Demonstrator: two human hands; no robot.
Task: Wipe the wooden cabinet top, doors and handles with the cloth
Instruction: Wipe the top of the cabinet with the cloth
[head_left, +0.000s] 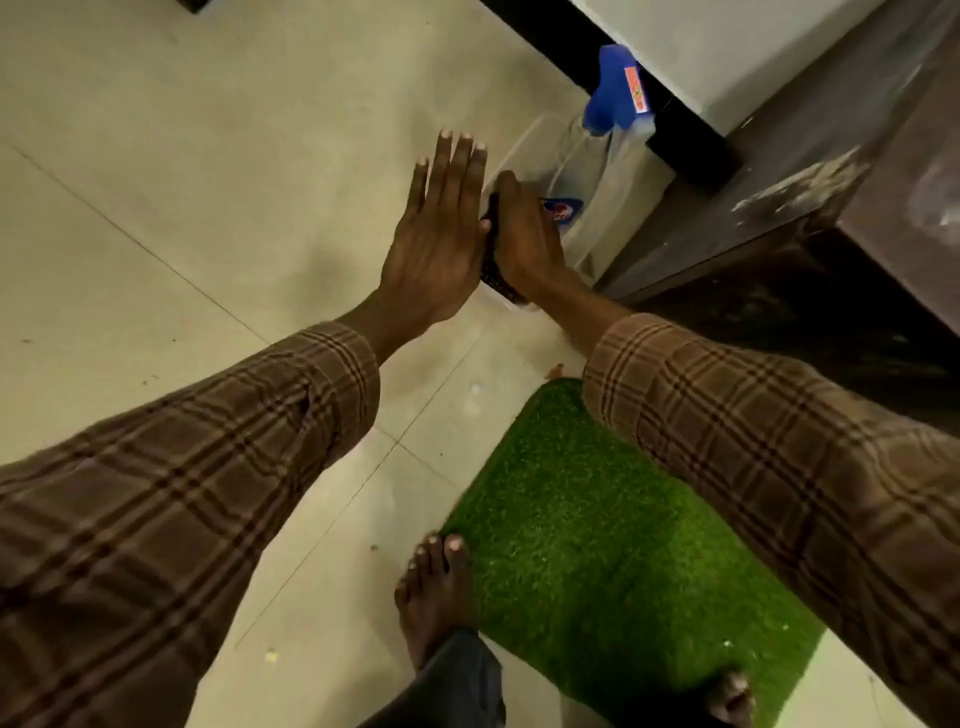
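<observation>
Cloth (497, 270), dark and checked, sits squeezed between the two hands, low over the pale floor tiles (156, 156) and just beside the wooden cabinet (769, 218). The right hand (524, 234) has its fingers curled tight on the cloth. The left hand (436, 244) is flat, fingers straight and together, pressing on its side. The cabinet is dark, hard wood with white dusty smears on top. A see-through spray bottle (587, 171) with a blue plastic top stands on the floor close behind the hands; a bump could tip it. The fuzzy green mat (613, 519) could slide under a bare foot (434, 587).
</observation>
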